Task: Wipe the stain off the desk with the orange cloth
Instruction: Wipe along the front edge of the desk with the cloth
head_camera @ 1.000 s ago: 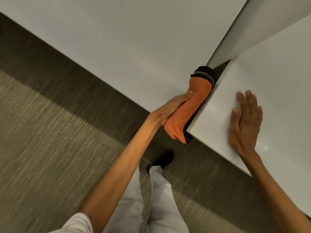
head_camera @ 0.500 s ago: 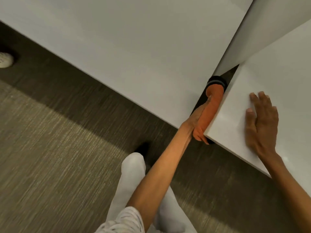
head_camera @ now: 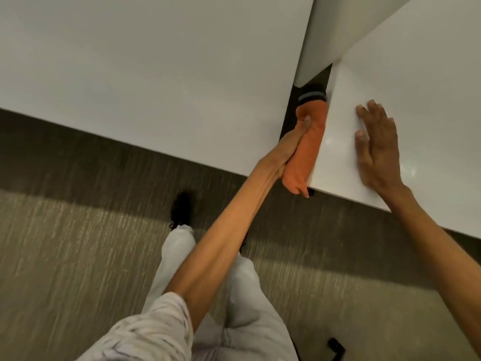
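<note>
I see the orange cloth [head_camera: 307,149] bunched into a long roll and pressed against the side edge of the right-hand white bench [head_camera: 421,105], in the narrow dark gap between it and a second white bench [head_camera: 145,74] on the left. My left hand [head_camera: 291,147] is wrapped on the cloth from the gap side, thumb lying along the top of the roll and the other fingers hidden behind it. The cloth's far end is black with a grey stripe and sits deep in the gap, just under the corner of a white upright panel [head_camera: 335,27] that closes the space between the two benches. Its near end hangs past the bench corner, over the floor.

My right hand [head_camera: 377,149] lies flat and open on the bench top, fingers spread, holding nothing, near the cloth but apart from it. A tiny dark speck shows on the glossy surface just left of that hand; I cannot tell whether it is the stain.

Below are pale trousers [head_camera: 242,303], a dark shoe [head_camera: 181,207] on the streaked grey-brown carpet [head_camera: 65,256], and a small black object [head_camera: 337,347] at the lower edge.
</note>
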A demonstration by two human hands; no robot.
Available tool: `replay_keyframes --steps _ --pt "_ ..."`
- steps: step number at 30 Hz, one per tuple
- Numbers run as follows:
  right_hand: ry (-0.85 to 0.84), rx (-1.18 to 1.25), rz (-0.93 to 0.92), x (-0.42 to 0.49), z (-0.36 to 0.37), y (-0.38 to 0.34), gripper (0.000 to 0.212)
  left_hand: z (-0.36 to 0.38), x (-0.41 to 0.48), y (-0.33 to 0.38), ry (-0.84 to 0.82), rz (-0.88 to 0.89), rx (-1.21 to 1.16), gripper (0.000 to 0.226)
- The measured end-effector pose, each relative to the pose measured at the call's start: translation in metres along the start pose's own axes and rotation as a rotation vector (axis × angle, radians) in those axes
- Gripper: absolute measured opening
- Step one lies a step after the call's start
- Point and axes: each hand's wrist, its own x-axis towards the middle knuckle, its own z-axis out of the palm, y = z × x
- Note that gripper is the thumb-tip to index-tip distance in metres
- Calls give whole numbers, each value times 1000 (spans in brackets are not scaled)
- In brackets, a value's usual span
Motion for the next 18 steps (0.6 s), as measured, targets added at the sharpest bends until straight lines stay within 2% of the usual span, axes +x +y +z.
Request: replay_keyframes --steps 4,9,11,14,15,18 --pt "-25 3 -19 0 3 7 50 -7 18 24 20 -47 23 61" --pt "-9 -14 -37 -2 4 8 51 -21 -18 -57 -28 -202 -102 49" --pt "-18 -16 -25 -3 2 4 51 -24 -22 -69 -30 -198 -109 43" --pt "-16 -5 -11 -2 2 2 51 -21 -17 -41 -63 -85 -16 41" --pt "-16 -5 -3 -2 1 2 50 -18 -12 -23 -72 -36 20 51" --pt "-18 -2 0 -2 3 3 50 -4 1 26 12 47 117 117"
